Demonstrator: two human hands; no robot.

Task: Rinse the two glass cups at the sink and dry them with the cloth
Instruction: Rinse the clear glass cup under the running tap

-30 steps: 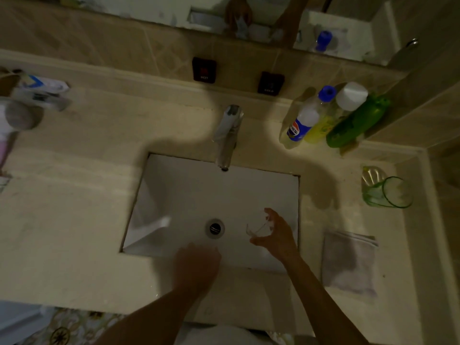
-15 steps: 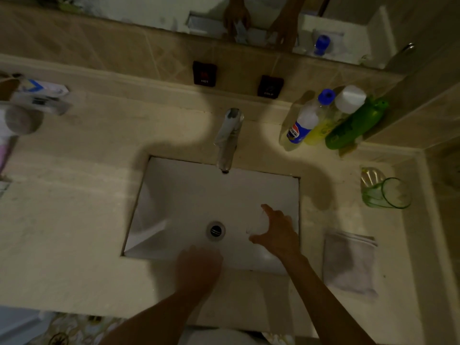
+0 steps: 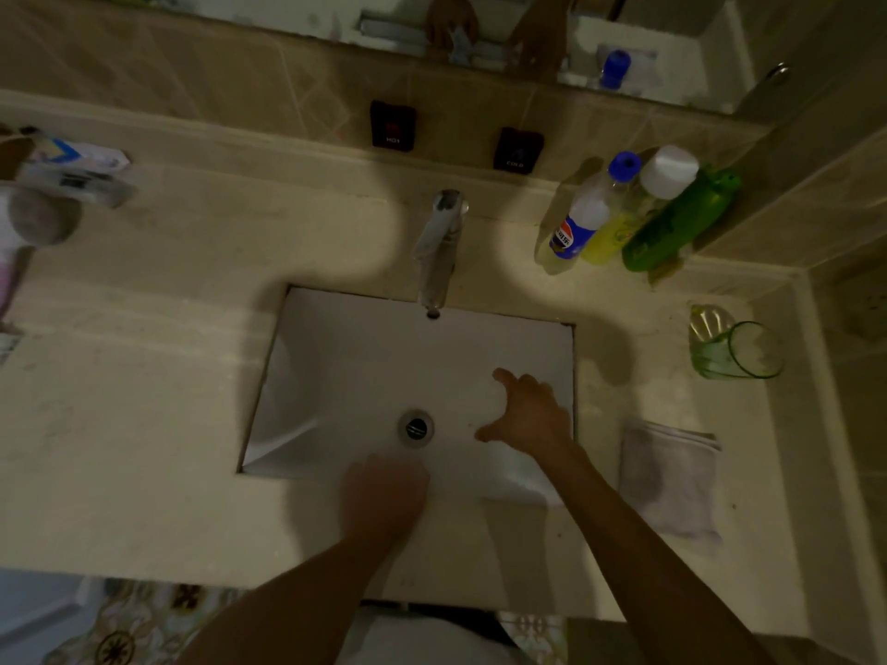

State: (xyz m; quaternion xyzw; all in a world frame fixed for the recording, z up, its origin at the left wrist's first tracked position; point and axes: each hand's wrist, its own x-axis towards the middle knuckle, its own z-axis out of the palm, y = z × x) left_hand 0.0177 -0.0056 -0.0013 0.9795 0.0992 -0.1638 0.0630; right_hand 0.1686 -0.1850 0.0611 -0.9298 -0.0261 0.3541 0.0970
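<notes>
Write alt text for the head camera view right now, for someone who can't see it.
Seen from above in dim light, a person's right hand reaches open into a white sink while the left hand rests at its near edge. To the right on the counter lie a folded cloth and a green-tinted glass cup; three bottles stand beside the faucet.

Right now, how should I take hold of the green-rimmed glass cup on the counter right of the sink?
The glass cup lies on its side, mouth toward the right wall. Come from above with the right hand and wrap its round body at mid-length, fingers across the curve; the folded cloth just nearer you leaves that approach open.
</notes>
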